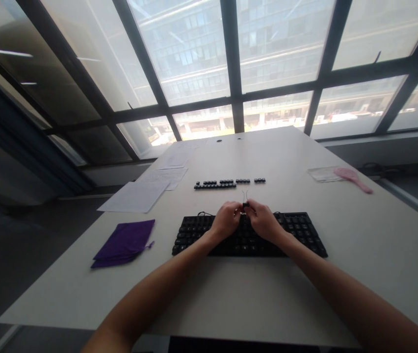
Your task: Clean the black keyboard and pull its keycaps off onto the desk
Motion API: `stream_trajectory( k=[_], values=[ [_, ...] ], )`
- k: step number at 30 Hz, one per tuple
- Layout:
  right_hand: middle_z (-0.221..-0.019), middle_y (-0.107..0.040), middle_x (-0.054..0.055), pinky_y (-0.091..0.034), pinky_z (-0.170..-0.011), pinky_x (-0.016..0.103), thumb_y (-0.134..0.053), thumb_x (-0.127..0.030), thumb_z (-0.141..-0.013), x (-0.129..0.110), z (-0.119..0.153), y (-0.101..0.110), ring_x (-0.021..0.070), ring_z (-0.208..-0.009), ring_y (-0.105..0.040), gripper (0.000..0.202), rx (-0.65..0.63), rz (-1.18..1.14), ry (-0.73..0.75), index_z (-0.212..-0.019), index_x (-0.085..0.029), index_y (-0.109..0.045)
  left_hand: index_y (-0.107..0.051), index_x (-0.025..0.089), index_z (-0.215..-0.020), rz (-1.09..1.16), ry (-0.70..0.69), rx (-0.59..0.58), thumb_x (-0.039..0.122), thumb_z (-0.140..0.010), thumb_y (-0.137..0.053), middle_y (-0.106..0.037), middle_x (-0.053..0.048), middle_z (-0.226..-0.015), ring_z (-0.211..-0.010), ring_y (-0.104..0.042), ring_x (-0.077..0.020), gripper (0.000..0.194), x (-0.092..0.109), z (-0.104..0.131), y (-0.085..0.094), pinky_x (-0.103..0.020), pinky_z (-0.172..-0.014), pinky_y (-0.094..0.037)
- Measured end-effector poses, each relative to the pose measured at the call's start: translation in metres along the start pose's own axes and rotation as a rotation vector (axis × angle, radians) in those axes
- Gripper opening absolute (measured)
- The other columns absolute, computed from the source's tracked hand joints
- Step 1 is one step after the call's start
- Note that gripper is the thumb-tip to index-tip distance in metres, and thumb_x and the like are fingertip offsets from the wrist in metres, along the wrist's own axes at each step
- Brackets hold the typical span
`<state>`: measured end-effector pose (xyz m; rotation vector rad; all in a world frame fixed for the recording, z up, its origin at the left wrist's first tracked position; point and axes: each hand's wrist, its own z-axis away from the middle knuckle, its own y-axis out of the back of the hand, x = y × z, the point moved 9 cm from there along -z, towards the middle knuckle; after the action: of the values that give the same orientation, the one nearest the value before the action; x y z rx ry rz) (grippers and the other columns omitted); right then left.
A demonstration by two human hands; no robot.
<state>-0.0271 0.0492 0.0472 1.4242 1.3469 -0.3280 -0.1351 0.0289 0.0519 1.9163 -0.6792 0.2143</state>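
Note:
Above the upper edge of a black keyboard (190, 230), my two hands meet at a small keycap puller with thin wire prongs (244, 196) pointing away from me. Its dark end (245, 205) sits between my fingertips; whether a keycap is also there is too small to tell. My left hand (227, 219) is closed, thumb and fingers pinched at the puller's left side. From the right, my right hand (263, 220) pinches it too. Beyond the keyboard, loose black keycaps (216, 186) lie in rows on the white table. My hands cover the keyboard's middle.
A folded purple drawstring pouch (124, 242) lies left of the keyboard. Printed sheets of paper (135, 196) spread along the table's left edge. To the right are a pink hairbrush-like object (354, 179) and a clear plastic bag (323, 174). Windows (194, 59) stand behind the table (275, 152).

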Motion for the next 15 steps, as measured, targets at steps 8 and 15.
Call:
stream_trajectory(
  k=[8,15],
  values=[
    [-0.085,-0.064,0.006,-0.036,-0.069,0.029,-0.046,-0.018,-0.096,-0.027,0.016,0.000,0.0203,-0.078,-0.055,0.014,-0.074,0.283,0.281,-0.085,-0.021,-0.055,-0.064,0.018,-0.078,0.074,-0.016,-0.056,0.004,-0.080,-0.053,-0.065,-0.004,-0.081,-0.083,-0.058,-0.0195,0.018,0.009,0.006,0.002,-0.032,-0.081,-0.048],
    [-0.069,-0.060,0.001,-0.034,-0.060,0.028,-0.047,-0.024,-0.096,-0.003,0.012,0.009,0.0164,-0.063,-0.052,0.022,0.016,0.087,0.063,-0.074,-0.022,-0.048,-0.064,0.020,-0.086,0.046,-0.103,-0.125,0.017,-0.080,-0.065,-0.062,-0.006,-0.095,-0.096,-0.055,-0.0226,0.007,0.026,0.013,0.003,-0.035,-0.089,-0.048]
  ],
)
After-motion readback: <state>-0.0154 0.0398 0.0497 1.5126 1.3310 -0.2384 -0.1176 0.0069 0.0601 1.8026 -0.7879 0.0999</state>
